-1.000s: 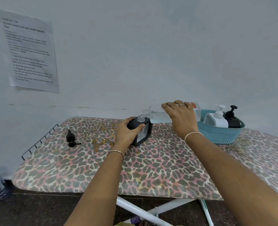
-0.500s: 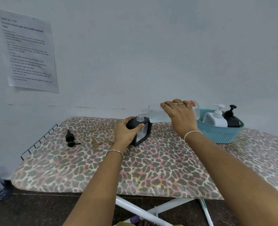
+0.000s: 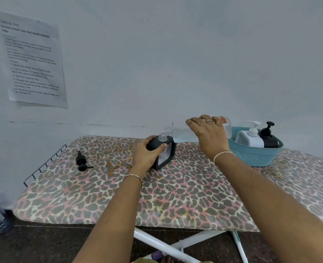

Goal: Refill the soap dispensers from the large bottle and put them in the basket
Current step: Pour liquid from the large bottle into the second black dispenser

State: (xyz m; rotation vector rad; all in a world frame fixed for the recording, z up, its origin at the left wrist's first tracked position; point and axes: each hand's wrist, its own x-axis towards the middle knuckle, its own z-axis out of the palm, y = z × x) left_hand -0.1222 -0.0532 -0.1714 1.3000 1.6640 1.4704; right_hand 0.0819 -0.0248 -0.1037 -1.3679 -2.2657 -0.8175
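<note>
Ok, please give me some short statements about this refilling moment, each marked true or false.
1. The right hand holds the large clear bottle tipped over the open neck of the black dispenser. True.
2. The left hand lies flat on the ironing board. False: the left hand grips the black dispenser.
3. A white dispenser and a second black dispenser stand in the teal basket. True.
4. The black pump head is screwed onto the dispenser being filled. False: the pump head lies apart on the ironing board.

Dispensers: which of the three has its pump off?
The black dispenser gripped by the left hand: neck open under the bottle, pump lying apart. The white dispenser and the other black one in the basket have pumps on.
</note>
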